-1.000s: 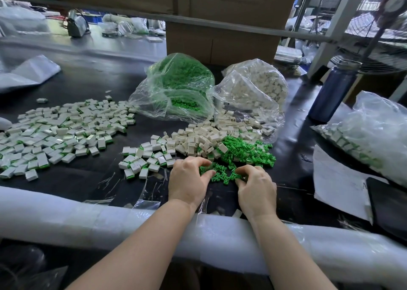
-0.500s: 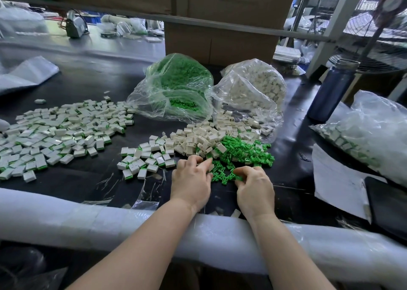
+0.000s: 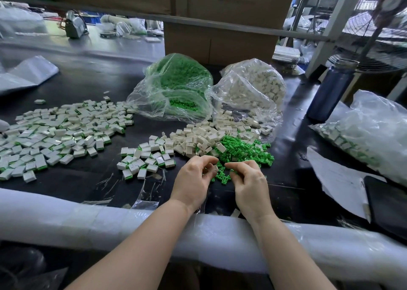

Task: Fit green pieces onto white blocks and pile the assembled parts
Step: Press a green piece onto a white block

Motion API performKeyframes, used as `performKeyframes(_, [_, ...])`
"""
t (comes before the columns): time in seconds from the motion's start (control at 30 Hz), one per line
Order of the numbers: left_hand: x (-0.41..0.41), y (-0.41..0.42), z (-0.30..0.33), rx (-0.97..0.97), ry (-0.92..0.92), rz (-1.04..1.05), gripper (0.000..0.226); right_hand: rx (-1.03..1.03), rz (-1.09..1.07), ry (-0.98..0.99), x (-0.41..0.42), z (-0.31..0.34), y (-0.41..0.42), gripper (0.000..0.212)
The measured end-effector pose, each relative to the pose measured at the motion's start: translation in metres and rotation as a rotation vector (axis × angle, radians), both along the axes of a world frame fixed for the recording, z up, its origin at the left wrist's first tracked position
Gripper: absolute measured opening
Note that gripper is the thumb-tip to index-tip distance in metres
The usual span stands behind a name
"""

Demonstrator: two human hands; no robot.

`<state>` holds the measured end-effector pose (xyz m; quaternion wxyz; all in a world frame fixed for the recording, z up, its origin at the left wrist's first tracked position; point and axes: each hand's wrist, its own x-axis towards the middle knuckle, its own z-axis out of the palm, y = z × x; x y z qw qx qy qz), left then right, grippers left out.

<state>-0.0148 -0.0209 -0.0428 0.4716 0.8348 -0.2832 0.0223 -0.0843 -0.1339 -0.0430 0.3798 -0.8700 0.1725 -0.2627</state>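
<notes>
Loose green pieces [image 3: 242,151] lie in a heap in front of me, beside a heap of bare white blocks [image 3: 198,137]. My left hand [image 3: 193,179] hovers at the near edge of the green heap, its curled fingers pinching a small white block [image 3: 215,168]. My right hand [image 3: 248,184] is close beside it, fingertips pinching a green piece [image 3: 231,171] that is mostly hidden. Assembled white-and-green parts form a small pile [image 3: 143,159] left of my hands and a large spread [image 3: 55,131] farther left.
An open bag of green pieces [image 3: 176,91] and a bag of white blocks [image 3: 253,87] lie behind the heaps. A blue bottle [image 3: 330,91], a bag of assembled parts [image 3: 363,135], paper [image 3: 337,179] and a black tablet [image 3: 387,201] sit right. White foam padding [image 3: 110,219] covers the near edge.
Both hands have lifted slightly off the green heap and drawn their fingertips toward each other. The left hand now pinches a small block.
</notes>
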Motion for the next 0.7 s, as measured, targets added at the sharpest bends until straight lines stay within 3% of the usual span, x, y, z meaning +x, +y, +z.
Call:
performKeyframes(0.27, [0.0004, 0.0025, -0.0010, -0.126, 0.183, -0.084, 0.016, 0.211, 0.026, -0.099, -0.0012, 0.0016, -0.0033, 0.014])
performKeyframes(0.47, [0.0011, 0.0038, 0.0022, -0.196, 0.292, -0.119, 0.019, 0.408, 0.102, -0.156, -0.0033, 0.0068, -0.0037, 0.026])
performKeyframes(0.57, [0.0017, 0.0054, 0.0033, -0.256, 0.361, -0.102, 0.008, 0.513, 0.108, -0.162, -0.0029, 0.0063, -0.0037, 0.021])
performKeyframes(0.7, [0.0017, 0.0062, 0.0037, -0.339, 0.444, -0.121, 0.009, 0.682, 0.133, -0.171, -0.0034, 0.0055, -0.0046, 0.014])
